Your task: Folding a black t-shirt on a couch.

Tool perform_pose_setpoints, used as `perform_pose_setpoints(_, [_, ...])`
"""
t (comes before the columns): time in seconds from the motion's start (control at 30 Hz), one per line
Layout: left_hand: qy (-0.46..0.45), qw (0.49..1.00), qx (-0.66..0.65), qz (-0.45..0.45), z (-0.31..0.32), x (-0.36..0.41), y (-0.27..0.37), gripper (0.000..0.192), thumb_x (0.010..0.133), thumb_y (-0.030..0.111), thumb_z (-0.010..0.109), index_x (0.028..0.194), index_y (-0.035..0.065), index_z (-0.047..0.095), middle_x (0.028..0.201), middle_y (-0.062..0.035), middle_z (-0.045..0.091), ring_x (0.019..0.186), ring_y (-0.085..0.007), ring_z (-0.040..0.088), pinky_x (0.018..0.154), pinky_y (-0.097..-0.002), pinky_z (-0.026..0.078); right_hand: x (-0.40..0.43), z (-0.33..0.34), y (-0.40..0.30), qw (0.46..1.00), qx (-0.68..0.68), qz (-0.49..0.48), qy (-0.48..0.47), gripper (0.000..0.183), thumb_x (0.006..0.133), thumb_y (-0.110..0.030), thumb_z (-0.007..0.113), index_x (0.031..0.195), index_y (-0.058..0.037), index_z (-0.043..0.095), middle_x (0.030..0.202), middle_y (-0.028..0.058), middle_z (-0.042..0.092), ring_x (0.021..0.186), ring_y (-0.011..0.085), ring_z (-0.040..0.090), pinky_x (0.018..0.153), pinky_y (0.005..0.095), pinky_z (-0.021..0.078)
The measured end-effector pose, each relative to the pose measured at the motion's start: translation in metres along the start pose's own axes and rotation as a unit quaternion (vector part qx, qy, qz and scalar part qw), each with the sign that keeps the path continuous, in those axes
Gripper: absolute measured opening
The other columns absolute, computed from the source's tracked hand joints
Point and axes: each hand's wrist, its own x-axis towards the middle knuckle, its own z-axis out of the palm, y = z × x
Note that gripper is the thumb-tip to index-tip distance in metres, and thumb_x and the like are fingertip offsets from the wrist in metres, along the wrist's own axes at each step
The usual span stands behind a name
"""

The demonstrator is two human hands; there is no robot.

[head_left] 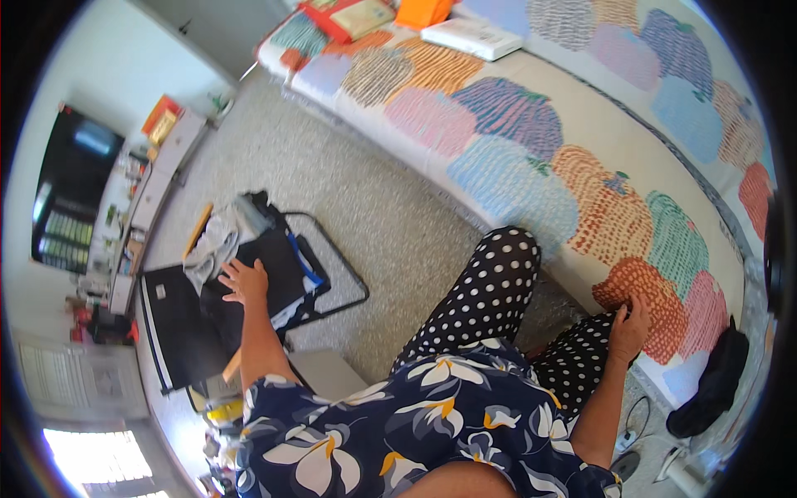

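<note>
My left hand point(246, 283) rests with spread fingers on a black cloth point(277, 258), part of a pile of clothes over a folding chair with a black metal frame point(339, 261). Beside it lie a grey-white garment point(212, 249) and a blue-edged piece. A black fabric panel with a white stripe point(177, 330) is left of the hand. My right hand point(629, 330) lies at my knee, in black trousers with white dots point(576, 361), by the edge of the sofa cover; whether its fingers pinch anything, I cannot tell.
A long sofa with a patterned cover point(510, 174) runs along the right, bearing a white box point(471, 38), an orange bag point(423, 12) and a red packet point(345, 18). Speckled floor point(386, 230) lies between. At left are a low cabinet point(149, 193) and a television point(78, 187).
</note>
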Motion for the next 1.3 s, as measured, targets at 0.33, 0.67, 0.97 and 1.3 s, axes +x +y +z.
perform_pose_setpoints(0.33, [-0.094, 0.714, -0.408, 0.56, 0.011, -0.212, 0.234, 0.068, 0.09, 0.023, 0.058, 0.139, -0.0102, 0.025, 0.145, -0.0292, 0.026, 0.135, -0.0439, 0.024, 0.111, -0.0447, 0.023, -0.01, -0.014, -0.019, 0.99, 0.121, 0.025, 0.061, 0.026, 0.073, -0.014, 0.064, 0.099, -0.011, 0.064, 0.1, 0.0059, 0.064, 0.1, 0.0255, 0.058, 0.093, 0.0426, 0.0418])
perform_pose_setpoints(0.67, [-0.061, 0.58, -0.284, 0.761, -0.004, -0.315, 0.318, 0.063, 0.088, 0.028, 0.06, 0.139, 0.0004, 0.034, 0.142, -0.0235, 0.035, 0.13, -0.0423, 0.033, 0.107, -0.0466, 0.028, -0.073, -0.034, 0.061, 0.935, 0.131, 0.274, 0.182, 0.048, 0.079, -0.022, 0.068, 0.118, 0.0007, 0.051, 0.123, 0.0207, 0.052, 0.118, 0.037, 0.047, 0.1, 0.0485, 0.0349])
perform_pose_setpoints(0.97, [0.084, 0.737, -0.265, 0.616, 0.005, -0.28, 0.459, 0.063, 0.093, 0.038, 0.049, 0.142, 0.0035, 0.031, 0.148, -0.0176, 0.029, 0.136, -0.0348, 0.028, 0.103, -0.0615, 0.021, 0.026, -0.078, 0.269, 0.842, -0.155, 0.476, 0.202, 0.077, 0.073, -0.05, 0.071, 0.136, -0.0163, 0.042, 0.143, 0.0118, 0.035, 0.128, 0.0384, 0.037, 0.099, 0.0605, 0.0335])
perform_pose_setpoints(1.3, [-0.03, 0.615, -0.102, 0.781, -0.021, -0.284, 0.491, 0.059, 0.096, 0.035, 0.032, 0.142, -0.0011, 0.029, 0.15, -0.0216, 0.021, 0.14, -0.0359, 0.019, 0.111, -0.0522, 0.008, 0.0, -0.054, 0.372, 0.876, -0.364, 0.286, 0.134, 0.048, 0.08, -0.021, 0.069, 0.12, 0.0031, 0.055, 0.117, 0.0198, 0.059, 0.109, 0.035, 0.053, 0.099, 0.0407, 0.0394])
